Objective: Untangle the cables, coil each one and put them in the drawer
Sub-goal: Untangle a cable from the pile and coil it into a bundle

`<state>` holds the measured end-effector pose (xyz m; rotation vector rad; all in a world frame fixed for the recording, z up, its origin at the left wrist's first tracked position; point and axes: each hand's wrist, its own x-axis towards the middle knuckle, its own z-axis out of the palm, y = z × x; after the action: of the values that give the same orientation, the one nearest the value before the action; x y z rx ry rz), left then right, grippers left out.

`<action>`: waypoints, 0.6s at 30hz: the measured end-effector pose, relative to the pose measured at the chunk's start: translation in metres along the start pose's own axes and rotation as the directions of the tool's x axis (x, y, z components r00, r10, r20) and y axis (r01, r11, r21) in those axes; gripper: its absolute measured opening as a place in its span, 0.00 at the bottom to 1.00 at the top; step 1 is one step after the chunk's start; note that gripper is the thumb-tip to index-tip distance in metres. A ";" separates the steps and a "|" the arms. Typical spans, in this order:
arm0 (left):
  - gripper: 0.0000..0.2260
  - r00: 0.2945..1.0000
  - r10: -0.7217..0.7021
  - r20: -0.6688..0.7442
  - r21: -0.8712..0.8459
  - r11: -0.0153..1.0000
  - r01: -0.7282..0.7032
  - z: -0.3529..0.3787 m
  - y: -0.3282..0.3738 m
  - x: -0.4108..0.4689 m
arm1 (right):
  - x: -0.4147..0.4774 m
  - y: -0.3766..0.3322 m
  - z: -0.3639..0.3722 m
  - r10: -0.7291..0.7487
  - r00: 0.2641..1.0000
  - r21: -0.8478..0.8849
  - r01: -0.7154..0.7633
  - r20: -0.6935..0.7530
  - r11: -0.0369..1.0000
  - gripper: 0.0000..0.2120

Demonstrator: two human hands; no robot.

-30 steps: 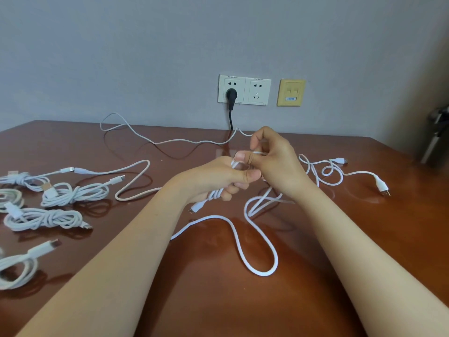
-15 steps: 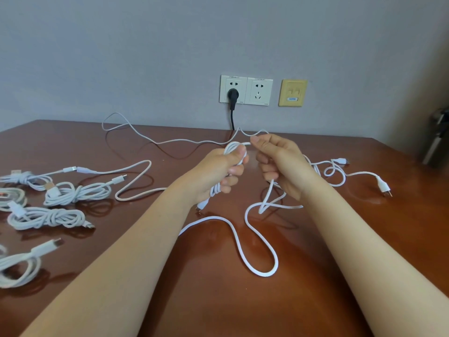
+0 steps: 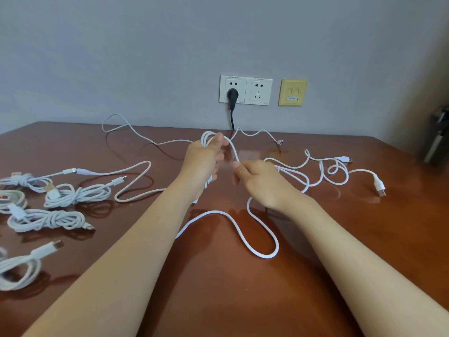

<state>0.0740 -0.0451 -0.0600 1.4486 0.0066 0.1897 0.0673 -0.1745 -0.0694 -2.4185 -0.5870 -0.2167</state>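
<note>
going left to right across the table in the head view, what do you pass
coiled cables → left hand gripping the half-wound cable → right hand pinching that cable → loose USB plug

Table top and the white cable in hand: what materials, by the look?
The table top: wood or wood veneer, reddish-brown, glossy lacquer; it mirrors the cables. The white cable: looks like matte plastic or fine braid sheath; bends in soft loops; texture too blurred to tell.

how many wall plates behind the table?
3, in a row on the wall: left white socket with a black plug in it, right white socket empty, yellowish plate furthest right. None look hidden.
</note>
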 end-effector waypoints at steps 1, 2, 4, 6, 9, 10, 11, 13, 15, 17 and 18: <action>0.14 1.000 0.028 -0.015 0.047 0.999 -0.027 0.000 -0.002 0.001 | 0.000 0.000 0.000 -0.006 1.000 -0.015 0.006 0.004 1.000 0.20; 0.13 0.998 0.054 -0.027 0.097 0.994 -0.051 0.000 -0.004 0.002 | 0.000 0.000 0.000 -0.010 1.000 -0.029 0.011 0.006 1.000 0.20; 0.13 0.995 0.092 -0.025 0.171 0.981 -0.086 0.002 -0.006 0.002 | 0.000 0.002 0.001 -0.014 1.000 -0.061 0.015 0.021 0.998 0.21; 0.13 0.993 0.121 0.000 0.198 0.973 -0.118 0.004 -0.007 0.002 | -0.001 0.002 0.001 -0.014 0.999 -0.088 0.018 0.052 0.996 0.21; 0.16 0.994 0.107 0.016 0.205 0.973 -0.108 0.003 -0.008 0.002 | -0.002 0.000 0.002 -0.012 0.995 -0.120 0.024 0.102 0.993 0.19; 0.17 0.996 0.087 0.015 0.209 0.974 -0.089 0.002 -0.008 0.003 | -0.003 -0.001 0.002 -0.014 0.993 -0.127 0.029 0.116 0.992 0.18; 0.17 0.998 0.062 0.014 0.207 0.976 -0.064 0.001 -0.008 0.004 | -0.003 -0.001 0.002 -0.016 0.992 -0.133 0.033 0.128 0.991 0.17; 0.18 1.000 0.017 0.005 0.200 0.980 -0.018 0.000 -0.008 0.003 | -0.003 -0.002 0.003 -0.016 0.991 -0.140 0.035 0.135 0.989 0.17; 0.17 1.000 -0.002 -0.010 0.234 0.972 0.004 -0.002 -0.009 0.002 | -0.003 0.000 0.003 -0.027 0.992 -0.150 0.046 0.126 0.988 0.17; 0.17 1.000 -0.025 -0.014 0.232 0.972 0.027 -0.001 -0.008 0.002 | -0.002 0.002 0.004 -0.041 0.993 -0.165 0.059 0.106 0.985 0.17; 0.17 0.998 -0.054 -0.021 0.175 0.983 0.057 -0.001 -0.007 0.003 | -0.002 0.003 0.004 -0.051 0.994 -0.166 0.066 0.094 0.984 0.18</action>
<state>0.0775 -0.0449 -0.0664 1.6206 0.0786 0.1575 0.0665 -0.1749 -0.0743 -2.5876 -0.7065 -0.1909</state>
